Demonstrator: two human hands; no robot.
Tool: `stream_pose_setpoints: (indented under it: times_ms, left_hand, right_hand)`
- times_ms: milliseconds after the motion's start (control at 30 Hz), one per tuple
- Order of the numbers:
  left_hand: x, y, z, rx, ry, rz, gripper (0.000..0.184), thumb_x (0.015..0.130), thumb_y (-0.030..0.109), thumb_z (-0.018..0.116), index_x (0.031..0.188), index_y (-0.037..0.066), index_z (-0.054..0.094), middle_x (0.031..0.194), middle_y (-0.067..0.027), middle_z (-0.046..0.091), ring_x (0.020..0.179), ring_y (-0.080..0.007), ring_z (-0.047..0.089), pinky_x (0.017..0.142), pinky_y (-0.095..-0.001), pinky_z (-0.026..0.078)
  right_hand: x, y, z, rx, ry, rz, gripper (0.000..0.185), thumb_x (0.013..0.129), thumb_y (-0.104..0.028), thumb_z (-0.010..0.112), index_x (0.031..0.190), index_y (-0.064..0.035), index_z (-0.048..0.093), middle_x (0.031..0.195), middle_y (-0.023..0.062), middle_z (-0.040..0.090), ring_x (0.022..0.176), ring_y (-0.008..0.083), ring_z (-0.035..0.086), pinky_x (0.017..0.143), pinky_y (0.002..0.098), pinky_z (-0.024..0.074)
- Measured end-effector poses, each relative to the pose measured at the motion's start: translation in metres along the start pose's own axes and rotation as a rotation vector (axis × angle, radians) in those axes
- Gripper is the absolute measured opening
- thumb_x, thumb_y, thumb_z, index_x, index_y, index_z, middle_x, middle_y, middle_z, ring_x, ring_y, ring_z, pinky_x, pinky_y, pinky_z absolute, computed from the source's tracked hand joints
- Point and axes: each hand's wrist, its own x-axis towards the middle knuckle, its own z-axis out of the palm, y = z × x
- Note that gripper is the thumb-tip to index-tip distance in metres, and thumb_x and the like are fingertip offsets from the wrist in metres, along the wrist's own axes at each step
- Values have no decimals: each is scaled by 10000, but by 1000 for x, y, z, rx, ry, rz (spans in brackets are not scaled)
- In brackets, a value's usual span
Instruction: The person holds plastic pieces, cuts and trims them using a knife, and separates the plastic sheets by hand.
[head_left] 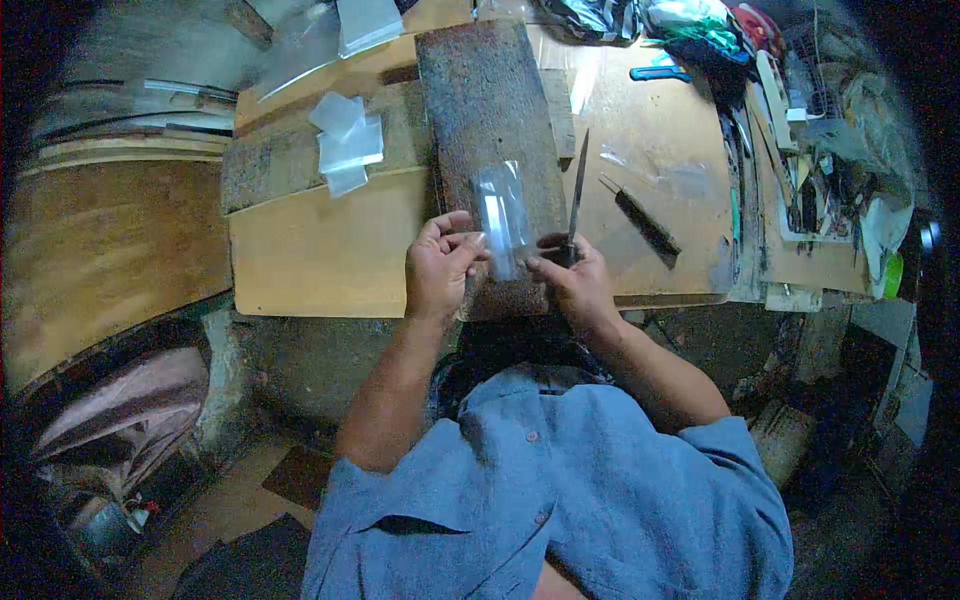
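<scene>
A transparent plastic piece [500, 215] lies lengthwise on a dark, worn wooden board [490, 90], catching the light. My left hand [445, 262] pinches its left edge between thumb and fingers. Along the opposite edge, the thumb of my right hand [575, 272] is at or very near the plastic; I cannot tell if it touches. That same hand grips a knife [578, 190] by its dark handle, the long narrow blade pointing up and away from me. To the right of the knife lies a black-handled tool [645, 228] with two thin metal prongs.
Several transparent plastic pieces [348, 145] are stacked on a wooden plank [270, 165] at left. A blue cutter [660, 73] lies at the back right, near plastic bags [695, 28]. Assorted tools fill a white tray [815, 215] at far right. The table's front edge [330, 316] is close to me.
</scene>
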Motion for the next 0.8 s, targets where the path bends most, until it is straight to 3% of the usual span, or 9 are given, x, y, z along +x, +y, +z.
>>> stream_pose_setpoints:
  times_ms: [233,467,533,667,733,800]
  left_hand:
    - [-10,-9,-6,42,68,9,415,823,122,657,1164,-7,459,875,-79,654,703,-121,632,529,-200,444]
    - [-19,-27,-3,72,49,105,344,812,38,649,1119,-18,505,898,-81,628,744,-109,600,646,-243,512]
    - [-22,-29,-3,102,52,114,335,809,24,647,1112,-21,511,906,-81,619,764,-110,595,677,-254,521]
    - [-28,-32,-4,124,54,100,303,813,36,643,1094,3,535,878,-48,598,729,-57,549,655,-202,468]
    - [-33,-31,-8,125,46,90,311,816,40,646,1102,4,530,893,-52,591,748,-60,540,670,-202,467]
    - [-39,-31,-11,111,35,82,312,820,38,641,1107,1,525,902,-56,587,758,-69,544,674,-212,478]
  right_hand:
    - [31,0,14,-152,101,4,276,743,-92,714,957,4,567,784,56,608,675,119,570,596,243,457]
    - [44,27,2,-224,99,-82,274,740,-114,719,940,7,574,774,42,600,655,117,548,583,254,444]
    - [45,36,-2,-267,163,-337,264,757,-129,710,935,9,573,772,26,589,644,102,525,573,240,429]
    - [24,13,-34,-477,229,-307,215,758,-107,689,938,-22,607,826,65,631,766,142,577,713,272,459]
    - [5,-10,-49,-494,335,-178,228,769,-144,675,953,-25,608,825,81,633,748,159,585,694,289,465]
    - [6,8,-88,-559,407,-253,268,755,-189,691,961,-38,609,781,91,630,673,175,582,641,300,467]
